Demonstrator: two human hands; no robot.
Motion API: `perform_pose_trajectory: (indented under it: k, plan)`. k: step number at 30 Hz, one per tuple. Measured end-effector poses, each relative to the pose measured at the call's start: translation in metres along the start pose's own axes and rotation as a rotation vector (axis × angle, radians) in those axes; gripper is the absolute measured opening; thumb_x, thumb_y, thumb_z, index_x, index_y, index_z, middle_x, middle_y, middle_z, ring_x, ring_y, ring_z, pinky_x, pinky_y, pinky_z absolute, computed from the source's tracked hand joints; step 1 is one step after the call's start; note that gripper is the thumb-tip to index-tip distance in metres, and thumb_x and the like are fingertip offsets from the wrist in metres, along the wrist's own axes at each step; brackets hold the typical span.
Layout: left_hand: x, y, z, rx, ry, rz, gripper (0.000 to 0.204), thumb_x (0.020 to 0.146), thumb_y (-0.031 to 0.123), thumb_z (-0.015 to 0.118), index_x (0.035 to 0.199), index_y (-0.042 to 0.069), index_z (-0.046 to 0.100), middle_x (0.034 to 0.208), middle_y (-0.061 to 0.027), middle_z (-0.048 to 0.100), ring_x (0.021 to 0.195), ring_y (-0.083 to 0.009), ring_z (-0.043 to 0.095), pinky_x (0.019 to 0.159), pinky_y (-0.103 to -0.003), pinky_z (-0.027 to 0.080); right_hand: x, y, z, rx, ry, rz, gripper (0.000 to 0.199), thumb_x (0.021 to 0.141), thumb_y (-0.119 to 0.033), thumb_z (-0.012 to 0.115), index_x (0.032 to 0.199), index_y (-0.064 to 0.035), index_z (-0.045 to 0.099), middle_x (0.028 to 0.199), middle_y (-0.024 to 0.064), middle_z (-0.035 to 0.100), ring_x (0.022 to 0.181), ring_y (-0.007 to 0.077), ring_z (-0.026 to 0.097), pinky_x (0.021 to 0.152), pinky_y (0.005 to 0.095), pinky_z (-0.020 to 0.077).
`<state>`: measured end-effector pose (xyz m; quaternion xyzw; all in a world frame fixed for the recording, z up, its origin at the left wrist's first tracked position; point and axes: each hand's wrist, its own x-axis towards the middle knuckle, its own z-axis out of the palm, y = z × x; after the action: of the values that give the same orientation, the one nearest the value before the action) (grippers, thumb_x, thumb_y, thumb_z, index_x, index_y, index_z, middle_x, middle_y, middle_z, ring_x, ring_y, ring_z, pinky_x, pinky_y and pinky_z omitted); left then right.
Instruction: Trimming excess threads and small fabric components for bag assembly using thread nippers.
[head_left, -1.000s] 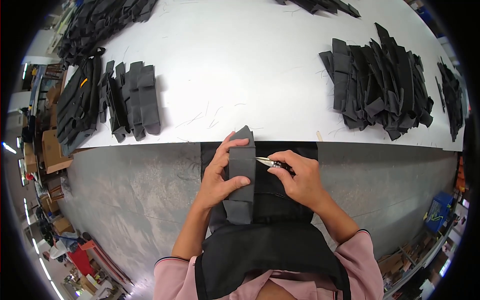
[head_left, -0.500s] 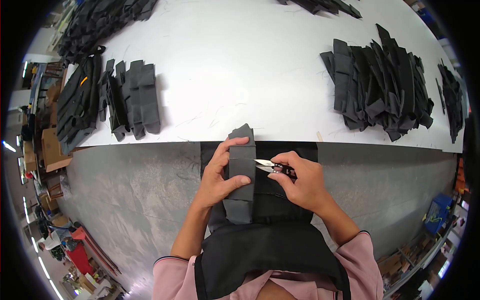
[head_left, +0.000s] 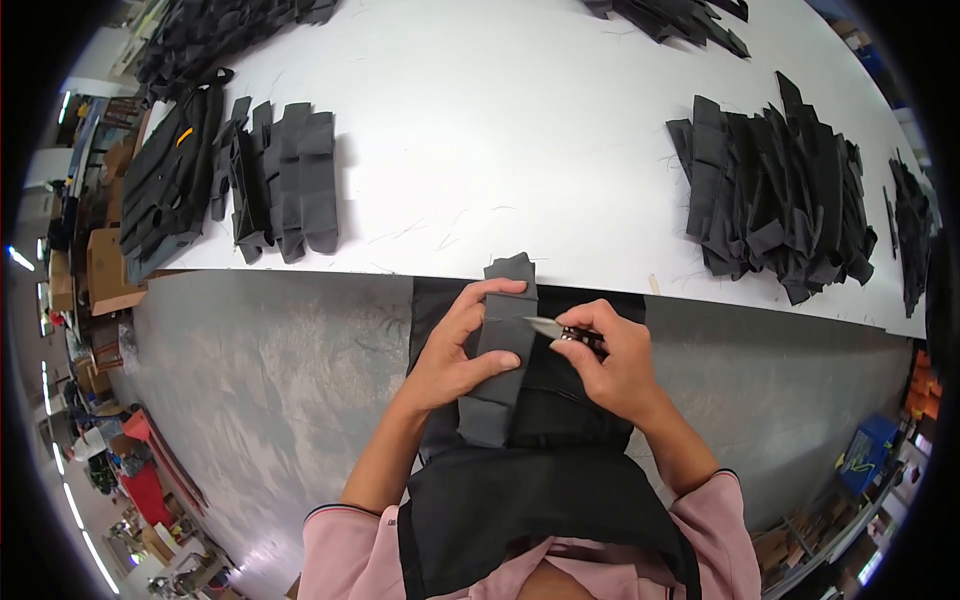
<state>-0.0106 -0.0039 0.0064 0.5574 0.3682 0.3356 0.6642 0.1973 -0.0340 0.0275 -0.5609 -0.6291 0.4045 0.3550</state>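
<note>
Counter (head_left: 480, 130): white, broad, its near edge running across the view in front of the person; loose dark threads (head_left: 445, 243) scattered toward that edge.
Left side of counter: one black bag (head_left: 170, 180) with an orange mark; beside it, a small row of dark strips (head_left: 305, 180); farther back, a large dark heap (head_left: 220, 40).
Right side: one thick pile of dark fabric pieces (head_left: 780, 190); a smaller stack (head_left: 910, 230) near the right rim; another heap (head_left: 680, 20) at the far side.
Room: grey floor (head_left: 270, 350), worn and mottled; cardboard box (head_left: 112, 270) at left; blue container (head_left: 868, 455) at right.
Edges and space: a wide white stretch between row and pile; grey floor to either side of both forearms.
Dark fabric strip (head_left: 508, 335): over the lap, slightly tilted, its far end overlapping the counter's near edge in view; contact there cannot be told.
Left hand (head_left: 452, 355): half open, thumb and forefinger spread along the strip, holding it.
Right hand (head_left: 618, 365): closed around dark-handled snips (head_left: 546, 328), blade tip at the strip's right edge; whether it touches cannot be told.
</note>
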Motion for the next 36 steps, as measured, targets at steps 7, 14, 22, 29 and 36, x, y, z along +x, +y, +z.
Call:
perform_pose_trajectory:
  k: [7, 14, 22, 29, 36]
  plan:
    - [-0.001, -0.003, -0.002, 0.076, -0.04, 0.042, 0.034, 0.073, 0.018, 0.072, 0.102, 0.002, 0.062, 0.131, -0.0089, 0.045, 0.119, -0.021, 0.043, 0.099, -0.035, 0.035, 0.015, -0.009, 0.007, -0.003, -0.068, -0.129, 0.024, 0.072, -0.001, 0.068, 0.095, -0.003, 0.061, 0.082, 0.0075, 0.049, 0.06, 0.0158, 0.05, 0.05, 0.0259, 0.0408]
    - [-0.004, -0.008, -0.002, -0.008, -0.03, 0.011, 0.035, 0.073, 0.019, 0.072, 0.101, 0.001, 0.061, 0.131, -0.0098, 0.044, 0.119, -0.0229, 0.043, 0.1, -0.035, 0.034, 0.012, -0.006, 0.012, -0.093, -0.048, -0.153, 0.022, 0.071, 0.0, 0.069, 0.092, -0.0033, 0.064, 0.075, 0.0064, 0.047, 0.058, 0.0158, 0.049, 0.049, 0.0265, 0.0407]
    - [-0.001, -0.01, 0.0, 0.019, -0.05, 0.021, 0.035, 0.073, 0.019, 0.072, 0.102, 0.001, 0.061, 0.13, -0.0094, 0.045, 0.12, -0.0225, 0.043, 0.1, -0.035, 0.034, 0.004, 0.008, 0.015, -0.123, 0.081, -0.264, 0.021, 0.07, 0.0, 0.07, 0.09, -0.002, 0.064, 0.073, 0.0061, 0.047, 0.058, 0.0143, 0.046, 0.048, 0.0248, 0.0372]
    - [-0.004, -0.006, -0.004, 0.016, 0.036, 0.027, 0.025, 0.077, 0.016, 0.068, 0.097, 0.001, 0.063, 0.128, -0.0092, 0.048, 0.115, -0.0209, 0.047, 0.096, -0.033, 0.037, 0.014, -0.011, 0.012, 0.038, 0.033, -0.116, 0.016, 0.073, -0.002, 0.069, 0.088, -0.0032, 0.063, 0.073, 0.0081, 0.049, 0.059, 0.0176, 0.051, 0.049, 0.0277, 0.0413]
    - [0.0, -0.003, 0.0, -0.016, 0.421, -0.069, 0.028, 0.095, 0.027, 0.049, 0.102, 0.005, 0.064, 0.082, -0.0005, 0.06, 0.078, -0.0067, 0.051, 0.071, -0.023, 0.043, 0.014, -0.008, 0.028, 0.413, 0.109, 0.224, 0.017, 0.074, 0.002, 0.066, 0.088, -0.0009, 0.058, 0.081, 0.0033, 0.05, 0.069, 0.0116, 0.05, 0.059, 0.0254, 0.0419]
